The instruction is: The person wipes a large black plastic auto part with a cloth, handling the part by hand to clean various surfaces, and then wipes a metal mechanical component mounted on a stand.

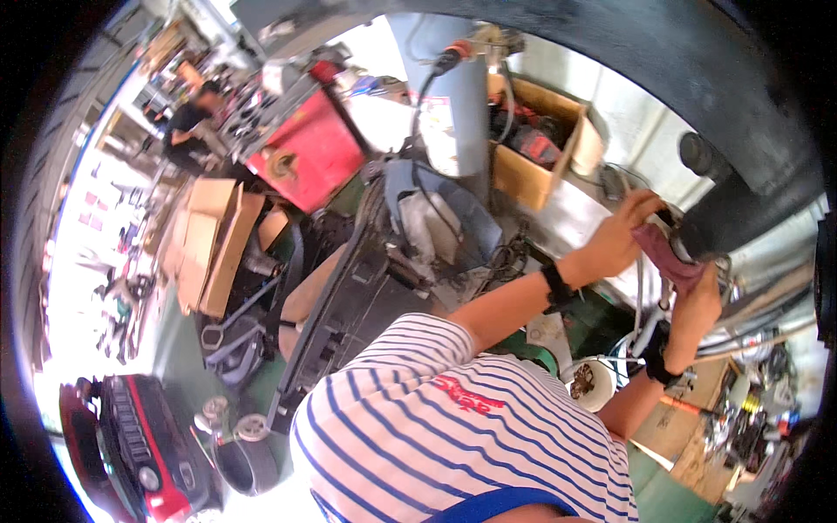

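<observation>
A dull maroon cloth [665,255] stretches between my two hands beside the dark end of a large black machine [737,205]. My left hand [621,234] is closed on the cloth's upper end, fingers curled over it. Its lower end is pinched in my right hand [697,301]. Part of a dark rounded fitting shows just behind the cloth; whether the cloth touches it, I cannot tell. Both wrists wear black bands.
Behind my left arm are a cardboard box of red and black parts [532,131] and a grey post [462,113]. A white bucket [593,383] stands below my hands. Cluttered tools lie at right. A red cabinet [309,148] and a seated person [193,131] are farther left.
</observation>
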{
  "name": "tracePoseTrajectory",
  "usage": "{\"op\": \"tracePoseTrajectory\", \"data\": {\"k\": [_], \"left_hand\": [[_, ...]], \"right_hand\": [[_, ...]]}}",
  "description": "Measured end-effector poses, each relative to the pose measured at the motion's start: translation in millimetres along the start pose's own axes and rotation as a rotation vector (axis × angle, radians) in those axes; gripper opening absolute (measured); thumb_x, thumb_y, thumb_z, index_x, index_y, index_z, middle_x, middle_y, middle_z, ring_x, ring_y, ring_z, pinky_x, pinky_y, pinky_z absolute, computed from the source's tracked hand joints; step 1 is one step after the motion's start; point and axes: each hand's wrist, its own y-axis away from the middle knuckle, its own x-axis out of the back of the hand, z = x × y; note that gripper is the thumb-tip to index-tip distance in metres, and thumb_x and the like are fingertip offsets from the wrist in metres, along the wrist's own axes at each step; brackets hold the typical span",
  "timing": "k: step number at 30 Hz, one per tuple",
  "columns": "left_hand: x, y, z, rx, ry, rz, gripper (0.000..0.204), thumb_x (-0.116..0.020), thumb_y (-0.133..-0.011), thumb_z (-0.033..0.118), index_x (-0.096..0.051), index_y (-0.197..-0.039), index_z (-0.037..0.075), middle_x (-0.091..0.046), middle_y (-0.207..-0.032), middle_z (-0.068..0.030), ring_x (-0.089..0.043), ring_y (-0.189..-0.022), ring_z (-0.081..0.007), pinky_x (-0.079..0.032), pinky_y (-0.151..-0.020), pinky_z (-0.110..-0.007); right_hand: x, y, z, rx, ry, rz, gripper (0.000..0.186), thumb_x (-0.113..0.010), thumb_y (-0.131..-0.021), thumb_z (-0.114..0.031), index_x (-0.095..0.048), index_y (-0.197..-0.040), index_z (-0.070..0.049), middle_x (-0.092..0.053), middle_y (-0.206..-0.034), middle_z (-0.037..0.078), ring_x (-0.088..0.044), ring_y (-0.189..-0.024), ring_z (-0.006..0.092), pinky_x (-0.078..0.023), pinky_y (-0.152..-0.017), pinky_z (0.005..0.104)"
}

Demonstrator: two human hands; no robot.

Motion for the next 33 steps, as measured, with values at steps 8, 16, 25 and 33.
{"op": "tracePoseTrajectory", "data": {"k": [8, 16, 25, 33], "left_hand": [[33, -7, 14, 0.017, -0.135, -0.104, 0.051, -0.052, -0.084, 0.008, -0.043, -0.134, 0.008, -0.046, -0.125, -0.0167, -0.058, -0.099, -0.0367, -0.051, -0.075, -0.041], [27, -9, 6, -0.013, -0.154, -0.012, 0.051, -0.048, -0.077, -0.007, -0.048, -0.126, 0.007, -0.049, -0.126, -0.0128, -0.060, -0.098, -0.0370, -0.053, -0.076, -0.040], [28, -7, 22, 0.054, -0.185, -0.073, 0.054, -0.048, -0.074, -0.008, -0.046, -0.126, 0.005, -0.048, -0.128, -0.0166, -0.058, -0.100, -0.0383, -0.051, -0.078, -0.042], [38, -2, 33, 0.053, -0.229, -0.122, 0.066, -0.052, -0.071, -0.007, -0.039, -0.134, 0.006, -0.040, -0.137, -0.0188, -0.058, -0.097, -0.0395, -0.050, -0.078, -0.043]], "right_hand": [[-12, -2, -5, 0.122, -0.087, 0.163, 0.050, -0.056, -0.082, -0.013, -0.045, -0.130, -0.003, -0.056, -0.122, 0.023, -0.055, -0.104, 0.0446, -0.048, -0.080, 0.0470], [-23, 3, 0, 0.146, -0.059, 0.281, 0.048, -0.056, -0.081, -0.005, -0.050, -0.128, -0.005, -0.056, -0.125, 0.020, -0.055, -0.111, 0.0408, -0.048, -0.086, 0.0447], [16, 15, -25, 0.114, -0.311, 0.256, 0.054, -0.048, -0.078, 0.011, -0.050, -0.131, -0.003, -0.053, -0.133, 0.018, -0.050, -0.122, 0.0359, -0.041, -0.101, 0.0410], [-24, 80, 42, -0.214, -0.368, 0.201, 0.046, -0.052, -0.079, 0.006, -0.055, -0.125, 0.000, -0.060, -0.121, 0.020, -0.059, -0.112, 0.0318, -0.045, -0.095, 0.0359]]}}
